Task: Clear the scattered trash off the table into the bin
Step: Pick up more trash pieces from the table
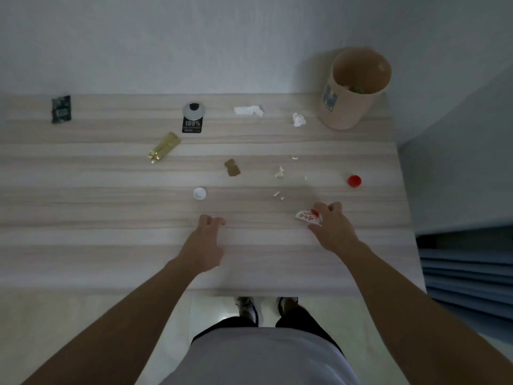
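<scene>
Trash is scattered over a pale wood-grain table [83,245]. My right hand [331,226] is closed around a white and red wrapper [305,216] near the table's front right. My left hand [206,240] hovers over the table with its fingers loosely curled and nothing in it; a white bottle cap [200,193] lies just beyond it. A red cap [354,181] sits to the right. A tan round bin [352,107] stands at the back right corner with some trash inside.
Farther back lie a gold wrapper [164,147], a brown scrap [232,167], a black "100%" packet [193,119], a dark packet [61,109], crumpled white paper [249,110], a tissue ball [298,119] and small white bits [279,172]. A wall backs the table.
</scene>
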The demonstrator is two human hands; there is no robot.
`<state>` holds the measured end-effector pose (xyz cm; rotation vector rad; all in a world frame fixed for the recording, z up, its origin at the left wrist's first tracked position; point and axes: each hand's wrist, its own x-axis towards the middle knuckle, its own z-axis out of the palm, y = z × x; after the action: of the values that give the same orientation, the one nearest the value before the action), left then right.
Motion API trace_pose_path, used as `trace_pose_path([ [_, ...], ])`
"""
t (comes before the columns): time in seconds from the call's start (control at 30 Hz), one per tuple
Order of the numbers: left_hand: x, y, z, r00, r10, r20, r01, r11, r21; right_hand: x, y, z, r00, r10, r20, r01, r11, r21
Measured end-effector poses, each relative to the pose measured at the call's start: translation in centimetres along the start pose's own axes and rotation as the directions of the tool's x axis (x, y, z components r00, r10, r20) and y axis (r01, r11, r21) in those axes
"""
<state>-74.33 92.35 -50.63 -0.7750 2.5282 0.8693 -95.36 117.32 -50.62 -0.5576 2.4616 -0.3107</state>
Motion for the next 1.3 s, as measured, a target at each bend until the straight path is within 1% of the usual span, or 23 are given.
trace_pose_path([
  [0.1, -1.1, -1.8, 0.0, 0.999, -0.038, -0.015, 0.037, 0.999, -0.025, 0.0, 0.1, 0.8, 1.0, 0.003, -0.017, -0.003, 1.0, 0.022],
  [0.2, -1.8, -2.9, 0.6, 0.999, -0.046, 0.001, 0.046, 0.998, -0.032, -0.2, 0.1, 1.4, 0.998, 0.031, -0.053, -0.027, 0.996, 0.082],
  [0.33, -2.1, -3.3, 1.7, 0.996, -0.085, 0.018, 0.086, 0.995, -0.057, -0.4, 0.2, 2.3, 0.996, 0.045, -0.076, -0.037, 0.994, 0.098],
  [0.47, -1.8, -3.4, 2.1, 0.999, -0.046, 0.013, 0.047, 0.997, -0.063, -0.7, 0.0, 3.0, 0.995, 0.059, -0.086, -0.051, 0.994, 0.093],
  [0.6, -1.4, -3.8, 2.4, 0.999, 0.008, -0.043, -0.01, 0.999, -0.049, -1.1, -0.4, 3.4, 0.995, 0.074, -0.067, -0.07, 0.996, 0.063],
  [0.7, -1.3, -3.8, 2.3, 0.997, -0.012, -0.077, 0.006, 0.997, -0.077, -1.7, -0.5, 3.5, 0.995, 0.072, -0.066, -0.069, 0.997, 0.04],
  [0.8, -0.9, -3.5, 1.8, 0.992, -0.057, -0.108, 0.043, 0.991, -0.127, -2.2, -0.7, 2.9, 0.991, 0.105, -0.085, -0.099, 0.992, 0.072],
  [0.9, -0.3, -3.1, 1.2, 0.992, -0.045, -0.118, 0.026, 0.987, -0.157, -2.8, -0.9, 2.0, 0.985, 0.138, -0.106, -0.129, 0.987, 0.092],
  [1.03, 0.7, -2.4, 0.5, 0.992, -0.046, -0.122, 0.026, 0.986, -0.164, -3.5, -0.7, 0.9, 0.969, 0.202, -0.145, -0.171, 0.965, 0.2],
  [1.17, 1.4, -2.1, 0.1, 0.994, -0.028, -0.103, 0.015, 0.993, -0.118, -3.9, -0.2, 0.3, 0.966, 0.199, -0.164, -0.157, 0.958, 0.241],
  [1.3, 1.3, -1.4, -0.3, 0.99, -0.077, -0.12, 0.059, 0.987, -0.149, -4.1, 0.5, 0.1, 0.968, 0.189, -0.166, -0.143, 0.956, 0.255],
])
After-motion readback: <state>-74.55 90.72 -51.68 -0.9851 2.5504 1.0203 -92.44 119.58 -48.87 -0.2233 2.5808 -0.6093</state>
